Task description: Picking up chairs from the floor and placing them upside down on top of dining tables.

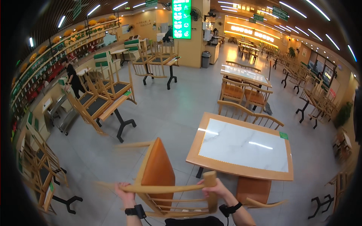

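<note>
A wooden chair with an orange-brown padded seat is tipped on its side in front of me, its seat facing right and its legs pointing left. My left hand is closed round a wooden bar at the chair's left end. With its fingers wrapped round the chair's backrest, my right hand grips the other end. To the right of the chair stands a table with a wooden border and a white marble-look top. Whether the chair touches the floor cannot be made out.
Another chair is tucked under the table's near side, and more chairs line its far side. At left, chairs rest upturned on a table. A person in dark clothes stands beyond, near a metal cart.
</note>
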`<state>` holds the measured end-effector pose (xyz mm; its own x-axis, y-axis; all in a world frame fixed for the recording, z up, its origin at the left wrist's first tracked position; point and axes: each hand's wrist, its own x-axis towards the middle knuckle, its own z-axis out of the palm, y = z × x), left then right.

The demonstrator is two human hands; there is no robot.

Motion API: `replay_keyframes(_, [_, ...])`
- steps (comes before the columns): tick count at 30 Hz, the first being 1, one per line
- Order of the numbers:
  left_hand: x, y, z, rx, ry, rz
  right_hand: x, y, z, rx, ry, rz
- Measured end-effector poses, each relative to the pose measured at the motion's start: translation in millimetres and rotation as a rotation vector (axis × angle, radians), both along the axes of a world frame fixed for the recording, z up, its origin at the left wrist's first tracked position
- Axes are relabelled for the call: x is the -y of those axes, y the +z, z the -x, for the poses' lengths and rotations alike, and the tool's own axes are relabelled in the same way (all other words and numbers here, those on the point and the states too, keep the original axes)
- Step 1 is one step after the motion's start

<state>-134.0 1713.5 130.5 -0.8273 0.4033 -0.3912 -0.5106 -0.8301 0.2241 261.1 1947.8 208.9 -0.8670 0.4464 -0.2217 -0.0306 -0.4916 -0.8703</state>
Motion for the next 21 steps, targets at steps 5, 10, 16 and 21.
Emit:
replay_keyframes(5, [-87,91,-69,-0.201,-0.373,-0.152,0,-32,-95,-0.057,-0.473,-0.061])
replay_keyframes(10, [-168,144,-156,-0.458,-0.824,-0.304,41,-95,-162,0.402,-1.060,-0.526])
replay_keyframes(16, [-257,176,-240,-0.851,-1.309,-0.330,21,-203,-173,0.533,-1.290,-0.375])
replay_keyframes(21, [-318,160,-325,-1.062,-1.507,-0.165,4,-320,-180,0.728,-1.301,-0.132])
